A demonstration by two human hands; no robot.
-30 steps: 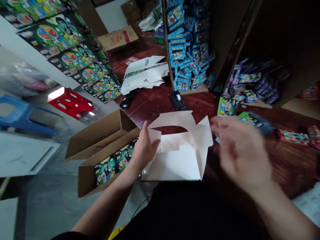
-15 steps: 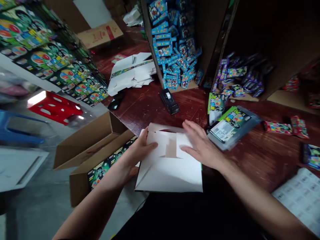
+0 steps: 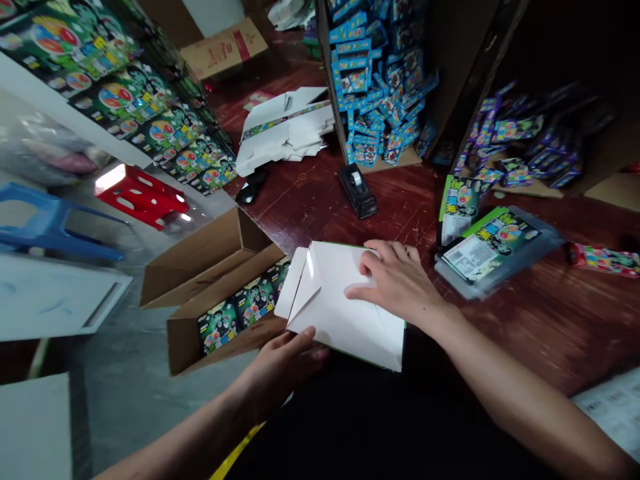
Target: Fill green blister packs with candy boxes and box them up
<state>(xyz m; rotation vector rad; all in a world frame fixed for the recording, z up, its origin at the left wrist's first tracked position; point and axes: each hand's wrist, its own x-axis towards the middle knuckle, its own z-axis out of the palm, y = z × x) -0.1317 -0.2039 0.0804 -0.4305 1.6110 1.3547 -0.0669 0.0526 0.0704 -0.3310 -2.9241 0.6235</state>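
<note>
A flat-looking white carton (image 3: 345, 300) with a folded panel lies tilted before my body, a flap sticking out at its left end. A thin dark printed edge shows along its near side. My right hand (image 3: 395, 280) grips its right part from above, thumb on the white face and fingers bent. At the near left corner is my left hand (image 3: 287, 357), its thumb by the edge and its fingers partly hidden under the carton. Left of it, an open brown cardboard box (image 3: 183, 337) holds dark green printed packs (image 3: 255, 300).
A black tape dispenser (image 3: 359, 192) sits on the dark red table (image 3: 310, 200). Clear pouches with printed cards (image 3: 500, 243) lie to the right. Behind stand cardboard bins of blue packets (image 3: 365, 80) and purple packets (image 3: 520, 140). White flattened cartons (image 3: 285, 127) are stacked back left.
The carton has turned, its flapped end now facing left. My left hand has moved from the left edge down to the near corner; my right hand has curled over the right part.
</note>
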